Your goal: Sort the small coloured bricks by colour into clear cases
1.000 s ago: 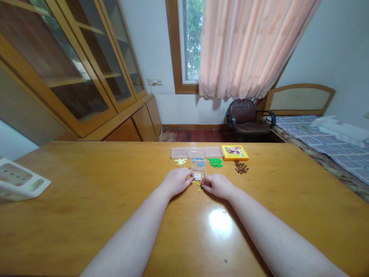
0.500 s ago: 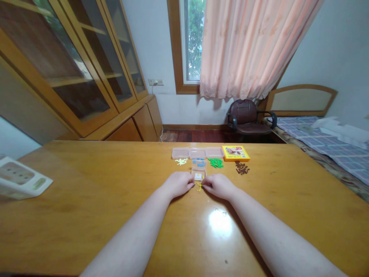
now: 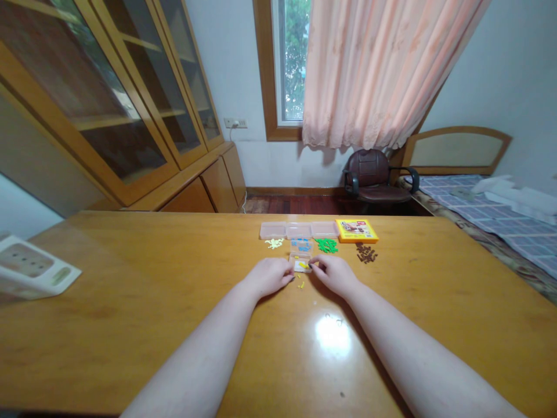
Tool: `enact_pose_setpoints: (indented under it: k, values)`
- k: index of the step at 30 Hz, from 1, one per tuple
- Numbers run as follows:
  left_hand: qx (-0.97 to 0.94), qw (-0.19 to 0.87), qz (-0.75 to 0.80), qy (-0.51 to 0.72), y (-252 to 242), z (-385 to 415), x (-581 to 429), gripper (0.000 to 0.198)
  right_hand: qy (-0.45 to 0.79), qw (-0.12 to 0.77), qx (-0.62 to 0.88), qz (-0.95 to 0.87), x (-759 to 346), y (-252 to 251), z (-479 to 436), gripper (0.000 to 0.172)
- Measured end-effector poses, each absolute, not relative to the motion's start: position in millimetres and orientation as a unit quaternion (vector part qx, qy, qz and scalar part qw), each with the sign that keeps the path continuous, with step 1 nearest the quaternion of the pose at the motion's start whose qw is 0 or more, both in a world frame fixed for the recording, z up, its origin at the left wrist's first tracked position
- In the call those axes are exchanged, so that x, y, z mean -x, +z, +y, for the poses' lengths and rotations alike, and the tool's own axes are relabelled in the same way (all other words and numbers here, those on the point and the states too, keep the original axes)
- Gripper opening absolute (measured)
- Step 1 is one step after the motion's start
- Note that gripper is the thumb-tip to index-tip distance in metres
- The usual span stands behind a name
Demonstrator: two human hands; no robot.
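A small clear plastic box [image 3: 297,270] stands between my hands with its lid open at the back. A white piece and some small yellow toy bricks [image 3: 303,266] show in it. My left hand [image 3: 270,277] is closed, its fingertips at the box's left front corner. Over the right side of the box, my right hand [image 3: 334,274] pinches a yellow brick; the fingers partly hide it. A few loose yellow bricks [image 3: 301,285] lie on the table just in front of the box.
Behind lie piles of cream bricks [image 3: 274,244], blue bricks [image 3: 302,246], green bricks [image 3: 326,245] and brown bricks [image 3: 366,253]. Clear plastic trays [image 3: 273,230] line up beside a yellow picture box [image 3: 357,231]. A white device [image 3: 37,267] stands at the table's left edge.
My right hand has moved from the loose yellow bricks forward to the clear box, with yellow in its fingertips. Fewer yellow bricks lie in front. My left hand stays put.
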State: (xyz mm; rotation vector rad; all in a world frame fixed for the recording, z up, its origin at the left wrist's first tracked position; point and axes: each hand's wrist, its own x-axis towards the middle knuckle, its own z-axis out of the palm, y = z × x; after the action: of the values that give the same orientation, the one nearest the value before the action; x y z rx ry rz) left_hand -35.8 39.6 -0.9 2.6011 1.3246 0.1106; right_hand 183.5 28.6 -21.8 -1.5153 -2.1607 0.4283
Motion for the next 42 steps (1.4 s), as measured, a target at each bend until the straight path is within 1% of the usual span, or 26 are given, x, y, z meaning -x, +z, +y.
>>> enact_pose_setpoints:
  k: [3, 6, 8, 11, 14, 18, 27, 31, 36, 42]
  values:
    - [-0.878, 0.103, 0.463, 0.072, -1.5, 42.1, 36.3, 0.018, 0.164, 0.222, 0.530, -0.802, -183.0, -20.9, 27.4, 0.024]
    - [-0.866, 0.088, 0.477, 0.121, -3.5, 44.6, 36.7, 0.023, 0.189, 0.195, 0.482, -0.833, -182.1, -19.6, 25.1, 0.021]
    - [-0.865, 0.085, 0.476, 0.132, -4.4, 45.3, 36.9, 0.026, 0.201, 0.184, 0.455, -0.847, -181.6, -18.8, 23.5, 0.019]
    - [-0.874, 0.088, 0.463, 0.114, -3.6, 44.2, 36.7, 0.028, 0.207, 0.171, 0.433, -0.861, -180.8, -17.5, 21.5, 0.025]
    - [-0.870, 0.091, 0.476, 0.089, -1.3, 42.4, 35.6, 0.026, 0.191, 0.136, 0.435, -0.870, -179.5, -15.8, 20.2, 0.032]
    - [-0.867, 0.104, 0.483, 0.072, 0.0, 41.4, 33.5, 0.021, 0.166, 0.097, 0.439, -0.878, -177.2, -15.3, 19.7, 0.033]
    - [-0.883, 0.084, 0.449, 0.107, 1.0, 38.2, 32.9, 0.022, 0.149, 0.114, 0.464, -0.866, -177.4, -16.4, 21.6, 0.023]
    - [-0.905, 0.096, 0.406, 0.083, 3.4, 33.6, 30.6, 0.018, 0.148, 0.114, 0.457, -0.870, -177.8, -17.9, 22.5, 0.024]
    - [-0.922, 0.118, 0.362, 0.063, 5.0, 29.6, 28.7, 0.015, 0.132, 0.098, 0.460, -0.872, -177.7, -17.6, 22.7, 0.021]
    - [-0.924, 0.123, 0.360, 0.048, 1.7, 30.7, 29.3, 0.012, 0.113, 0.094, 0.472, -0.869, -175.9, -17.5, 22.0, 0.018]
